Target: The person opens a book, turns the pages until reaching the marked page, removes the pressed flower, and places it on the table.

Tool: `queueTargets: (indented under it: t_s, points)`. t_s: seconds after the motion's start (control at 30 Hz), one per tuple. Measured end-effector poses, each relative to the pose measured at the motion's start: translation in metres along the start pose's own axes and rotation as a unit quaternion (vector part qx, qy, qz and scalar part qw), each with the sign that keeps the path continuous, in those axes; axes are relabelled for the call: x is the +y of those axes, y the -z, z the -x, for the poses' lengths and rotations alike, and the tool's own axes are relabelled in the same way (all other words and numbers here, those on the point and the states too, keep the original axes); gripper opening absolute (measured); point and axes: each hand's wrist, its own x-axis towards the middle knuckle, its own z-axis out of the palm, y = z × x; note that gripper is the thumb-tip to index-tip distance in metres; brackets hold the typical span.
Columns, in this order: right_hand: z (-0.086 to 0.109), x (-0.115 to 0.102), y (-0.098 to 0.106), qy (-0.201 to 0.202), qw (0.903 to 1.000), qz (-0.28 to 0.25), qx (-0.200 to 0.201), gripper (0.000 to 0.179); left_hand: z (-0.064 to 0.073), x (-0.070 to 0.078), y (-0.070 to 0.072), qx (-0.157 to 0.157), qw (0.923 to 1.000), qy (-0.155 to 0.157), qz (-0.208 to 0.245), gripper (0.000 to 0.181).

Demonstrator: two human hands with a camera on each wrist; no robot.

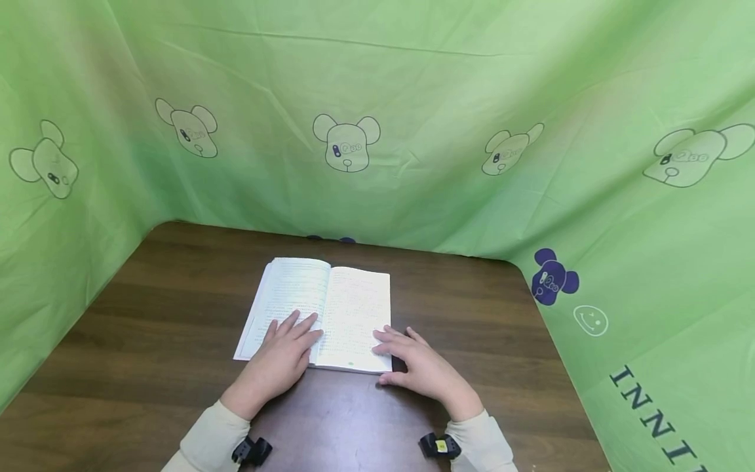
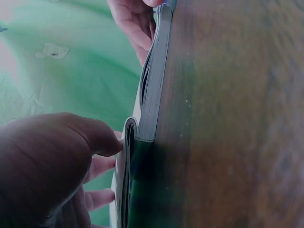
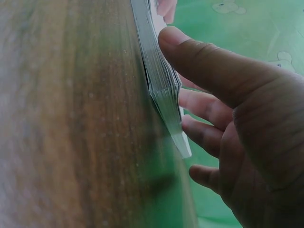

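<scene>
An open book point(image 1: 356, 305) with printed pages lies on the brown table. My left hand point(image 1: 282, 360) rests on its left page, the fingers spread and fairly straight toward the middle fold. At the lower right corner of the book is my right hand point(image 1: 423, 368), its fingertips touching the right page and its thumb by the bottom edge. In the left wrist view, the page block point(image 2: 154, 95) is seen edge-on, with my left thumb beside the thinner left-hand part. The right wrist view shows the relaxed fingers of my right hand point(image 3: 237, 137) along the pages' side point(image 3: 161, 71).
A dark wooden table point(image 1: 472, 314) carries the book. Green cloth point(image 1: 413, 59) with printed bear heads hangs behind the table and along both sides. Each wrist wears a small black device point(image 1: 439, 446) over a pale sleeve point(image 1: 483, 442).
</scene>
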Motion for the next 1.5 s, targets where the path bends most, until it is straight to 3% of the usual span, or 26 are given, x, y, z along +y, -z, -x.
queueTargets:
  t_s: [0.17,0.43,0.7,0.87,1.17,1.5]
  points:
    - [-0.001,0.0,-0.001,0.004,0.9999,0.008,0.013,0.044,0.001,-0.001,0.0,0.005,0.9999,0.008,0.01,0.034]
    - [-0.001,0.001,-0.001,0.004,0.9998,0.009,0.019,0.034,-0.001,0.001,-0.001,-0.019,0.9991,0.023,0.031,0.038]
    - [-0.001,-0.002,0.004,0.041,0.9983,0.032,0.026,0.007,-0.001,0.003,-0.004,-0.03,0.9982,0.021,0.047,0.024]
    - [-0.002,-0.003,0.004,0.047,0.9971,0.049,0.036,0.009,0.0,0.005,-0.004,-0.029,0.9976,0.024,0.058,0.024]
    - [-0.005,-0.001,0.002,0.058,0.9909,0.074,0.096,0.01,0.003,0.008,-0.004,-0.023,0.9982,0.024,0.05,0.042]
    - [-0.005,-0.002,0.003,0.054,0.9803,0.11,0.155,0.014,0.0,0.012,-0.005,-0.003,0.9988,0.034,0.033,0.029]
